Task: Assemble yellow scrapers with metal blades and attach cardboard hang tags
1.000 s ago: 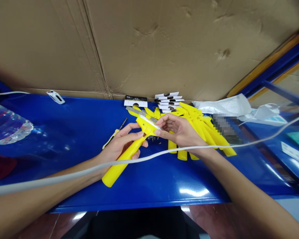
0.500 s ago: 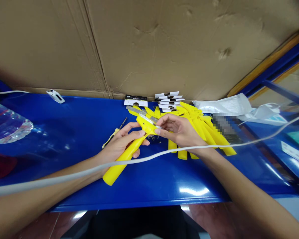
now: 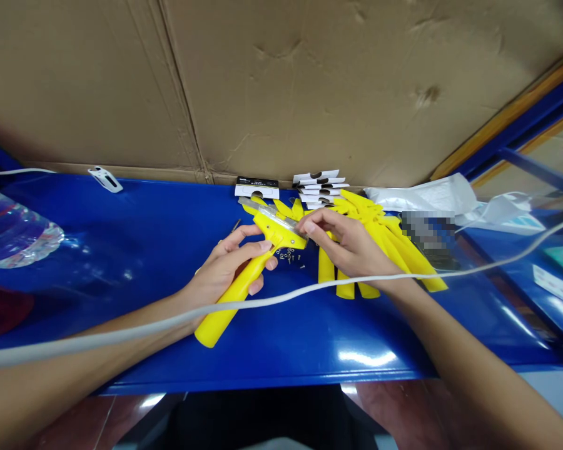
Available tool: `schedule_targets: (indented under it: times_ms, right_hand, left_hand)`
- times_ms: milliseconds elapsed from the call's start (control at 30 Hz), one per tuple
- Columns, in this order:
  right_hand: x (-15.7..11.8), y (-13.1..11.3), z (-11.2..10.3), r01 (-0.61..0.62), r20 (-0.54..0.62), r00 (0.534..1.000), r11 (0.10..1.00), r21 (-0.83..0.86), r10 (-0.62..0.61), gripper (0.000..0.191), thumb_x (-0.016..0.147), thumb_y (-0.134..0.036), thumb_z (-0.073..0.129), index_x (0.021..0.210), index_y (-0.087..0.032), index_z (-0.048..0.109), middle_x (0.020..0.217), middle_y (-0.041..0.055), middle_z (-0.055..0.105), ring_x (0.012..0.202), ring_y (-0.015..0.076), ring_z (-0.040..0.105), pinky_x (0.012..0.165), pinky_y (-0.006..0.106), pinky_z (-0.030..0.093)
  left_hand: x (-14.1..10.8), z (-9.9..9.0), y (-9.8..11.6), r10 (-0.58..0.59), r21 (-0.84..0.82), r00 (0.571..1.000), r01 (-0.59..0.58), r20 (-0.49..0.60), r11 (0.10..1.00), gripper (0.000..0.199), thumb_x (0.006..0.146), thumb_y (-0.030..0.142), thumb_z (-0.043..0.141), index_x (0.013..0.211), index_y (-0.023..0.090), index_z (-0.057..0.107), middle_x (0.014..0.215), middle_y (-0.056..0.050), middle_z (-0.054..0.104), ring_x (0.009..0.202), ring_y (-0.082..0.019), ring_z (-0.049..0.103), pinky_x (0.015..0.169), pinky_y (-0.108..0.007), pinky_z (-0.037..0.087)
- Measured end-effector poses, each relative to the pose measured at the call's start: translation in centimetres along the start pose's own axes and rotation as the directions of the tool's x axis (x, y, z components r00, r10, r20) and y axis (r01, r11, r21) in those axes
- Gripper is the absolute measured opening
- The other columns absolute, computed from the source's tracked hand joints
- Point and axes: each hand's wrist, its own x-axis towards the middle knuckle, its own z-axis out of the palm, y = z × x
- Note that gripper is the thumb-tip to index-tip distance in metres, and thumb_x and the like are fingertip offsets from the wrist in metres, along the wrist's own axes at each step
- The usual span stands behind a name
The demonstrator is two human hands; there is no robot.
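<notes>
A left hand (image 3: 228, 269) curls shut around the handle of a yellow plastic tool (image 3: 218, 326), light and stiff, best gripped there; at three o'clock, a half-open right hand (image 3: 349, 247) touches its metal-edged head (image 3: 281, 226).

Bench top (image 3: 122, 215): cardboard sheet (image 3: 281, 81) stands along back edge. Plastic bottle (image 3: 14, 231) at left edge. Stacked cards (image 3: 318, 189) at back, mid-edge. Plastic handles (image 3: 385, 240) fanned right of centre, in front of cards; small screws (image 3: 286, 255) just left of them. Plastic bag (image 3: 417, 194) in back right corner.
</notes>
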Motion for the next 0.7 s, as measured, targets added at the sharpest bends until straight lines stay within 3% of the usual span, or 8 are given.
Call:
schedule_targets:
  times_ms: [67, 133, 267, 400, 533, 700]
  right_hand:
    - [0.1, 0.2, -0.6, 0.101, 0.013, 0.995, 0.981, -0.167, -0.1, 0.021, 0.113, -0.039, 0.058, 0.1, -0.025, 0.067, 0.108, 0.0093, 0.075, 0.101, 0.0272, 0.07, 0.094, 0.048, 0.056]
    - [0.1, 0.4, -1.1, 0.178, 0.103, 0.983, 0.94, -0.293, -0.154, 0.015, 0.108, -0.03, 0.061, 0.095, -0.025, 0.067, 0.116, 0.0112, 0.074, 0.112, 0.03, 0.071, 0.102, 0.052, 0.056]
    - [-0.4, 1.1, -1.3, 0.195, 0.305, 0.951, 0.877, -0.438, -0.059, 0.007, 0.096, -0.027, 0.078, 0.091, -0.024, 0.073, 0.136, 0.0131, 0.069, 0.134, 0.0374, 0.065, 0.117, 0.062, 0.051]
    - [-0.7, 1.4, -1.0, 0.184, 0.367, 0.93, 0.895, -0.406, -0.024, 0.012, 0.093, -0.034, 0.087, 0.096, -0.026, 0.079, 0.14, 0.0136, 0.068, 0.137, 0.0406, 0.063, 0.12, 0.067, 0.05]
    - [-0.7, 1.6, -1.0, 0.167, 0.373, 0.928, 0.914, -0.37, -0.019, 0.002, 0.096, -0.028, 0.084, 0.095, -0.027, 0.082, 0.14, 0.0137, 0.067, 0.139, 0.0407, 0.063, 0.12, 0.069, 0.049]
    - [-0.6, 2.1, -1.0, 0.199, 0.379, 0.924, 0.908, -0.369, -0.048, 0.007, 0.105, -0.028, 0.072, 0.101, -0.026, 0.077, 0.134, 0.0145, 0.065, 0.139, 0.0377, 0.063, 0.12, 0.064, 0.051]
  left_hand:
    - [0.1, 0.1, 0.0, 0.029, -0.021, 0.999, -0.03, -0.028, 0.999, 0.046, 0.089, 0.025, 0.09, 0.127, 0.023, 0.063, 0.081, -0.001, 0.075, 0.05, -0.012, 0.065, 0.04, -0.016, 0.044]
    - [0.2, 0.2, 0.1, 0.054, -0.028, 0.997, -0.056, -0.059, 0.998, 0.045, 0.088, 0.023, 0.091, 0.125, 0.021, 0.065, 0.082, -0.003, 0.075, 0.054, -0.013, 0.066, 0.04, -0.016, 0.045]
    - [0.3, 0.1, 0.2, 0.076, -0.011, 0.994, -0.077, -0.083, 0.997, 0.044, 0.087, 0.024, 0.09, 0.122, 0.022, 0.062, 0.078, -0.002, 0.075, 0.05, -0.013, 0.064, 0.041, -0.018, 0.047]
    - [0.2, 0.0, 0.2, 0.061, 0.022, 0.996, -0.06, -0.071, 0.998, 0.044, 0.09, 0.027, 0.087, 0.124, 0.023, 0.06, 0.077, -0.002, 0.075, 0.045, -0.012, 0.062, 0.041, -0.018, 0.047]
    - [0.1, 0.1, 0.2, 0.055, 0.038, 0.997, -0.052, -0.063, 0.998, 0.044, 0.09, 0.027, 0.087, 0.125, 0.023, 0.06, 0.077, -0.002, 0.075, 0.047, -0.013, 0.064, 0.041, -0.018, 0.048]
    - [0.2, 0.0, 0.0, 0.062, 0.03, 0.996, -0.06, -0.065, 0.998, 0.043, 0.089, 0.025, 0.088, 0.123, 0.023, 0.063, 0.083, -0.002, 0.076, 0.051, -0.013, 0.066, 0.041, -0.017, 0.047]
